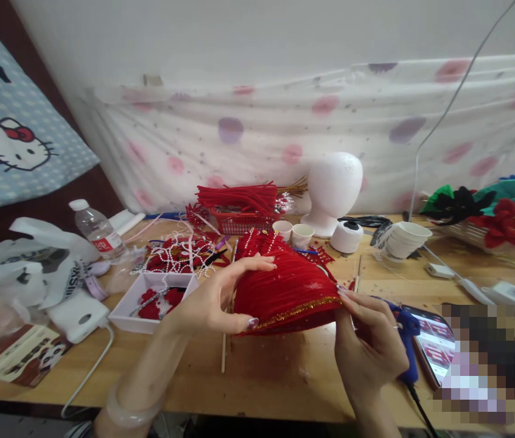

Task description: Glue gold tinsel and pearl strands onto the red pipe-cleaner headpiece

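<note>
A red pleated piece (pixel 285 286) with a gold glitter trim along its lower edge and strings of white beads near its top is held above the wooden table. My left hand (pixel 212 298) grips its left side, the thumb at the lower edge and the fingers over the red surface. At the right end of the gold trim, my right hand (pixel 367 334) pinches the edge between thumb and fingers. A blue glue gun (pixel 407 344) lies just beyond my right hand, partly hidden by it.
A white foam head (pixel 334 188) stands at the back, near paper cups (pixel 302 235) and a red basket (pixel 248 222) of red stems. On the left are a white box (pixel 134 304), a bottle (pixel 95 228) and plastic bags. A phone (pixel 433 344) lies at right.
</note>
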The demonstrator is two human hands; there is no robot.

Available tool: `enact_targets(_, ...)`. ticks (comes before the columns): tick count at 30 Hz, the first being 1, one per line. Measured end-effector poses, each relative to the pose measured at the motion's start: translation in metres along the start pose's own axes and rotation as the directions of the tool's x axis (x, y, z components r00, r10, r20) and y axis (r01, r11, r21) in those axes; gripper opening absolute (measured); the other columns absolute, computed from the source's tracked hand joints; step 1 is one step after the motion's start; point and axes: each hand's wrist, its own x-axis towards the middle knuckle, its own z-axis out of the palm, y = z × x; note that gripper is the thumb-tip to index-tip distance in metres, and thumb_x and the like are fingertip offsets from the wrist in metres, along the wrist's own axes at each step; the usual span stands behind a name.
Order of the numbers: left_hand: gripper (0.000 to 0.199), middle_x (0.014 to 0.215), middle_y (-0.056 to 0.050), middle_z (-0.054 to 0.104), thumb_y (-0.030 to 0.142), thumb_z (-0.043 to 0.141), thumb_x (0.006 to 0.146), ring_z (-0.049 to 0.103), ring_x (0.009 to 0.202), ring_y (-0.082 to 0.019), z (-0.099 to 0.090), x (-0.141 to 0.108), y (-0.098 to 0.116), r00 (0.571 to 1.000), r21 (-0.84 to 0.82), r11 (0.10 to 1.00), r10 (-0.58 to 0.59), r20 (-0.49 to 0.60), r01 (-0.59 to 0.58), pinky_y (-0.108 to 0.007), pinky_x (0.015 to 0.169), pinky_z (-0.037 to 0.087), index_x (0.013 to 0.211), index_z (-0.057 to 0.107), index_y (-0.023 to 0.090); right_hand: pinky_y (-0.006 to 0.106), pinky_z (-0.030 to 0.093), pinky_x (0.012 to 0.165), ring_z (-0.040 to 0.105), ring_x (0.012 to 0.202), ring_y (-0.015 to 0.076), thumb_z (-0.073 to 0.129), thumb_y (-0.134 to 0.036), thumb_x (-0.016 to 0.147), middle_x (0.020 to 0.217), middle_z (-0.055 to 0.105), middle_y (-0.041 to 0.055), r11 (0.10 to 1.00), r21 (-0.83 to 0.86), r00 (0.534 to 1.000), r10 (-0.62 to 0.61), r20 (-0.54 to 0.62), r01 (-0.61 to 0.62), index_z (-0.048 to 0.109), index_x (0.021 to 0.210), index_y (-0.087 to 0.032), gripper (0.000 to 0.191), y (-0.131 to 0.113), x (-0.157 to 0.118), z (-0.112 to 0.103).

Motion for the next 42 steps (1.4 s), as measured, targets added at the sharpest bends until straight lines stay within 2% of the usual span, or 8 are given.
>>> enact_targets(9,0.073,0.161,-0.01,0.047,0.017,0.086,0.069,0.038,0.153,-0.035,0.001,0.003,-0.001,1.0,-0.005,1.0,0.01,-0.019,-0.01,-0.055,0.127,0.028,0.137,0.062,0.028,0.034,0.061,0.066,0.075,0.076,0.0195,0.077,0.0,0.081,0.087,0.08,0.002,1.0,-0.012,1.0,0.019,0.005,-0.018,0.079,0.091,-0.023,0.025,0.002,-0.001,0.0)
enact_targets(19,0.072,0.162,-0.012,0.045,0.024,0.085,0.071,0.04,0.151,-0.036,-0.001,0.003,-0.002,1.0,-0.01,1.0,-0.008,-0.02,0.008,-0.056,0.126,0.028,0.139,0.06,0.027,0.036,0.064,0.067,0.076,0.077,0.0205,0.076,-0.004,0.083,0.089,0.08,0.003,1.0,-0.002,0.999,0.03,0.034,-0.03,0.078,0.09,-0.023,0.021,0.006,0.0,0.0)
enact_targets(25,0.048,0.144,-0.009,0.064,0.036,0.082,0.08,0.043,0.149,-0.034,-0.001,0.025,0.019,1.0,0.178,0.984,0.016,0.007,-0.017,-0.058,0.127,0.024,0.126,0.07,0.027,0.034,0.063,0.066,0.075,0.075,0.0194,0.074,-0.005,0.085,0.087,0.079,0.0021,1.0,-0.018,0.996,0.016,0.09,-0.015,0.078,0.091,-0.024,0.02,-0.001,0.002,-0.002)
enact_targets(27,0.042,0.141,-0.008,0.067,0.039,0.076,0.086,0.049,0.145,-0.031,0.002,0.036,0.025,0.999,0.182,0.983,-0.02,0.045,0.012,-0.056,0.126,0.029,0.125,0.07,0.025,0.032,0.063,0.069,0.075,0.078,0.0184,0.073,-0.006,0.087,0.09,0.079,0.002,0.999,-0.023,0.99,0.026,0.139,-0.023,0.078,0.093,-0.024,0.02,-0.004,0.006,-0.006)
enact_targets(30,0.038,0.141,-0.011,0.067,0.038,0.066,0.094,0.059,0.135,-0.028,0.005,0.047,0.029,0.995,0.229,0.972,-0.068,0.071,0.05,-0.051,0.12,0.04,0.128,0.068,0.021,0.029,0.064,0.077,0.077,0.087,0.0179,0.069,-0.009,0.091,0.099,0.081,0.0034,1.0,0.008,0.949,0.002,0.315,-0.005,0.078,0.103,-0.024,0.021,-0.006,0.019,-0.015)
enact_targets(33,0.038,0.142,-0.012,0.065,0.034,0.066,0.093,0.057,0.136,-0.027,0.002,0.047,0.028,0.995,0.255,0.966,-0.06,0.083,0.037,-0.049,0.12,0.039,0.129,0.067,0.021,0.027,0.065,0.083,0.079,0.095,0.0178,0.063,-0.011,0.095,0.108,0.082,0.0043,0.997,0.067,0.869,-0.062,0.49,0.033,0.077,0.113,-0.025,0.027,-0.005,0.034,-0.026)
enact_targets(36,0.045,0.145,-0.009,0.064,0.027,0.069,0.089,0.054,0.14,-0.027,-0.005,0.042,0.026,0.989,0.204,0.979,-0.052,0.138,0.023,-0.049,0.122,0.036,0.133,0.066,0.024,0.024,0.064,0.084,0.08,0.098,0.0165,0.058,-0.011,0.098,0.111,0.082,0.0037,0.995,0.096,0.837,-0.081,0.54,0.034,0.077,0.116,-0.027,0.031,-0.004,0.045,-0.033)
enact_targets(42,0.06,0.149,-0.01,0.06,0.027,0.08,0.079,0.051,0.143,-0.03,-0.011,0.036,0.02,0.979,0.107,0.994,-0.013,0.204,-0.009,-0.051,0.124,0.034,0.137,0.063,0.026,0.018,0.061,0.083,0.079,0.097,0.0129,0.055,-0.008,0.098,0.106,0.081,0.001,0.993,0.119,0.825,-0.051,0.562,-0.019,0.076,0.114,-0.028,0.033,-0.008,0.05,-0.033)
